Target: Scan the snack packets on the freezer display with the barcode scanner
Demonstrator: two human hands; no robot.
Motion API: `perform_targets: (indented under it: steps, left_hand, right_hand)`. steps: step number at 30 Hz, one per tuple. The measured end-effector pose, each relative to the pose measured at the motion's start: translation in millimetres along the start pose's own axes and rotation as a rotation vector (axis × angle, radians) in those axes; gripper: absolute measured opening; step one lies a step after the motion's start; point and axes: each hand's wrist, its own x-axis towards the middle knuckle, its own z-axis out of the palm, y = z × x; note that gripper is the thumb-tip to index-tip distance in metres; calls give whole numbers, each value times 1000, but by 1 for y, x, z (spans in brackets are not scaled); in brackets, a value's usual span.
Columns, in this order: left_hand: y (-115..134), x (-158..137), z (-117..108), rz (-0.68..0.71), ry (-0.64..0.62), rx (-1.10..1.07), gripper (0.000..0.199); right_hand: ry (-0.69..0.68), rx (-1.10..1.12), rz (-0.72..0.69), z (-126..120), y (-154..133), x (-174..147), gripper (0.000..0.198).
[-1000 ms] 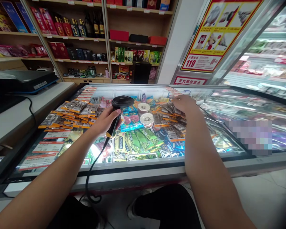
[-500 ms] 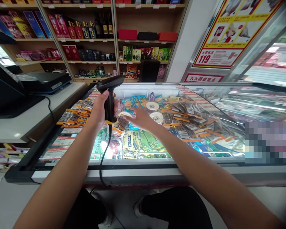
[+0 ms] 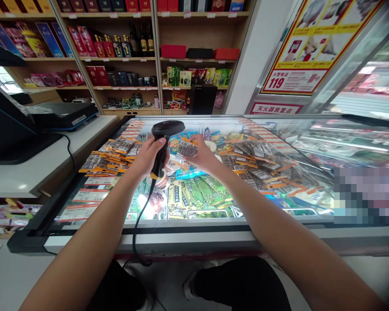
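Note:
My left hand [image 3: 149, 156] is wrapped round the handle of a black barcode scanner [image 3: 164, 147], its head tilted toward the right and its cable hanging down over the freezer's front. Just right of it, my right hand [image 3: 203, 154] grips a small dark packet with orange edges [image 3: 187, 149] between thumb and fingers; a pale printed patch faces up. Both hands are above the glass-topped chest freezer [image 3: 197, 235]. Similar packets lie in a pile [image 3: 112, 155] to the left and another pile [image 3: 256, 153] to the right. Green ice-pop packs [image 3: 197, 194] show below.
On the left a counter [image 3: 16, 179] carries a black scale [image 3: 63, 114]. Shelves [image 3: 116, 60] with bottles and boxes stand behind the freezer. A red and yellow poster [image 3: 311, 56] hangs at the right. The scanner's cable [image 3: 134, 239] drops past the freezer's front edge.
My right hand has closed on a packet and lifted it toward the scanner. My left hand has moved the scanner right and slightly down, nearer the packet.

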Motion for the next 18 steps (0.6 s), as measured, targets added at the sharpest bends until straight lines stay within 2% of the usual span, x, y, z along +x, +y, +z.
perform_targets:
  steps: [3, 8, 18]
  left_hand:
    - [-6, -2, 2, -42, -97, 43, 40]
    - [-13, -4, 8, -123, -193, 72, 41]
    - [-14, -3, 10, -142, -193, 78, 39]
  right_hand:
    - [29, -40, -28, -15, 6, 2, 66]
    - [48, -96, -46, -23, 20, 9, 64]
    - [29, -153, -67, -27, 22, 10, 64]
